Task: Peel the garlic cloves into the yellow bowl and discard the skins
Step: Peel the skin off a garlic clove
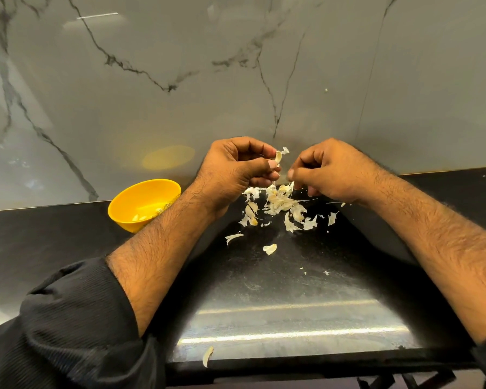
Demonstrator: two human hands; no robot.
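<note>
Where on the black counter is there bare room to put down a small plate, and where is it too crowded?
Bare room: the counter between the two forearms, near the front edge, and the strip left of the yellow bowl. Crowded: under the hands, where the skins lie piled and scattered. One skin lies at the front edge.

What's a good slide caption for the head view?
Both hands peel a clove over skins; bowl left.

The bowl (145, 204) sits on the counter (54, 242) left of the skins (278, 204), cloves (141, 217) inside it.
</note>
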